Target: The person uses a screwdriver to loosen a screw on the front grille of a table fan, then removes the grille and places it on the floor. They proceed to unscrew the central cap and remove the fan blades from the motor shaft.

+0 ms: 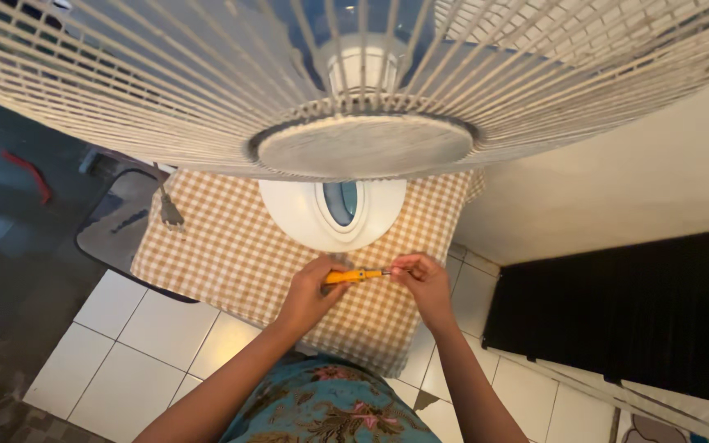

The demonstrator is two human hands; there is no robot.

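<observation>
Both hands [309, 291] [423, 279] grip a yellow screwdriver [353, 276], tip seemingly pinched

White tiled floor [137, 349] under checked cloth [231, 254] (fan base [305, 217] on it)

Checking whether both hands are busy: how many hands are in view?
2. The left hand grips the yellow screwdriver by its handle; the right hand pinches its tip, above the checked cloth. None seems hidden.

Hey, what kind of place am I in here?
Probably a room at home, not a workshop: a white tiled floor, a checked cloth spread under a household fan's round base, and a floor mat beside it.
</observation>
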